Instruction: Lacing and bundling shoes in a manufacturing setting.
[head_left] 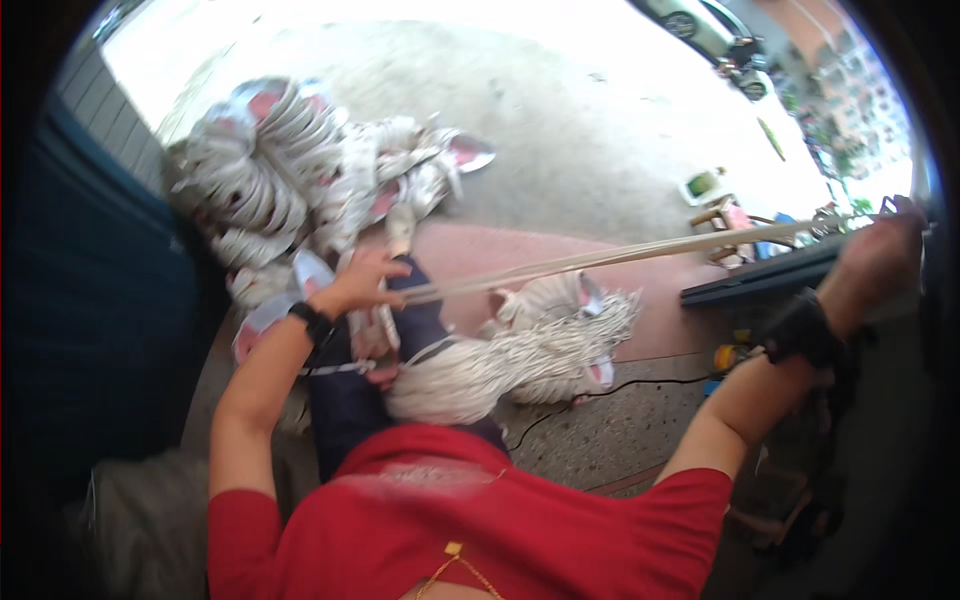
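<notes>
Soft white cotton strands (600,258), rough concrete floor (560,130)

head cam: worn on head | faces steeply down | close over lap, floor (600,130) beyond

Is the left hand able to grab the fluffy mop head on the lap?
Probably yes. The left hand sits just above the mop head, with nothing between them, but it is already gripping the stretched cords and would have to let go first.
</notes>
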